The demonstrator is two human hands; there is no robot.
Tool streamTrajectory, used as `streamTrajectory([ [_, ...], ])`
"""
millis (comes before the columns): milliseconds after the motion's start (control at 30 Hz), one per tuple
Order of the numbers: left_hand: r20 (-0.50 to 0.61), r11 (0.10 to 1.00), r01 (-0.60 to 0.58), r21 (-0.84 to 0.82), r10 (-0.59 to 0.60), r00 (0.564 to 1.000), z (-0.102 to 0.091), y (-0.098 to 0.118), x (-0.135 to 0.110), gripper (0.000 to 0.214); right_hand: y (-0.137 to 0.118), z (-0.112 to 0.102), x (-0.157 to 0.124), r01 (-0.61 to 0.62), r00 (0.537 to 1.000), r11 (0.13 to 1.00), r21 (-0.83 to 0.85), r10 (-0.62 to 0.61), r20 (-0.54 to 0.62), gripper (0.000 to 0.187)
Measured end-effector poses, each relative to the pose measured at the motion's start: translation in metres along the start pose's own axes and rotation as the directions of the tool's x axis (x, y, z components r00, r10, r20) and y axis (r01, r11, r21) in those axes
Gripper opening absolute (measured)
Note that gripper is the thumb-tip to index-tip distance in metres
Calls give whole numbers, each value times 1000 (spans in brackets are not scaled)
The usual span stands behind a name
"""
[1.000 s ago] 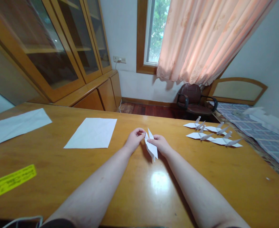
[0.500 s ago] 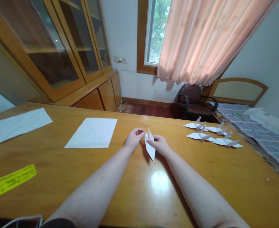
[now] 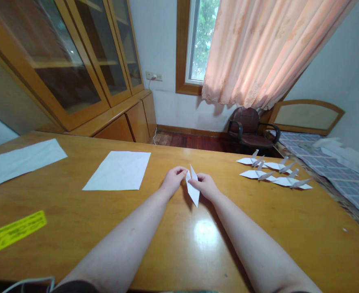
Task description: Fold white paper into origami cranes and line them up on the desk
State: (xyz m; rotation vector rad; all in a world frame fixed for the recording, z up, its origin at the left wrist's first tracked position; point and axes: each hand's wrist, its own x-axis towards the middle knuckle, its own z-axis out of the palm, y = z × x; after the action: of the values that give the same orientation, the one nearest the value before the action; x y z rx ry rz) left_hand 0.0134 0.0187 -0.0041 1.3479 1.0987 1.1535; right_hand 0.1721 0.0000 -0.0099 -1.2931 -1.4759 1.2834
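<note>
Between my two hands is a folded white paper crane [image 3: 194, 194], its long point aimed toward me and a narrow point standing up at the far end. My right hand [image 3: 208, 186] grips its right side, thumb across the paper. The fingertips of my left hand [image 3: 174, 180] are pinched on the crane's far left tip; that tip is partly hidden by the fingers. Several finished paper cranes [image 3: 257, 175] with spread wings stand in two rows at the right.
A square white sheet [image 3: 118, 171] lies left of my hands on the wooden table [image 3: 155, 260]. Farther left are another white sheet [image 3: 23, 162] and a yellow printed strip [image 3: 14, 234]. A white cable [image 3: 29, 280] shows at the lower left. Beyond the table stands a brown chair [image 3: 248, 126].
Almost nothing differs. My left hand has shifted very slightly on the crane's tip; the right hand keeps its hold.
</note>
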Motion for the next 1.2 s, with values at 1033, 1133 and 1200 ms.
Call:
streamTrajectory([
  [1033,-147,1000,-11,-25,7,989,-2,-3,2,21,2,0,4,60,986,990,131,-39,-161,32],
  [1133,-143,999,-8,-36,3,990,-1,-7,2,21,0,-3,4,73,965,980,187,-22,-260,35],
  [1200,-90,1000,-4,-28,2,996,0,-9,1,28,-1,-6,4,107,943,979,176,-44,-330,35],
])
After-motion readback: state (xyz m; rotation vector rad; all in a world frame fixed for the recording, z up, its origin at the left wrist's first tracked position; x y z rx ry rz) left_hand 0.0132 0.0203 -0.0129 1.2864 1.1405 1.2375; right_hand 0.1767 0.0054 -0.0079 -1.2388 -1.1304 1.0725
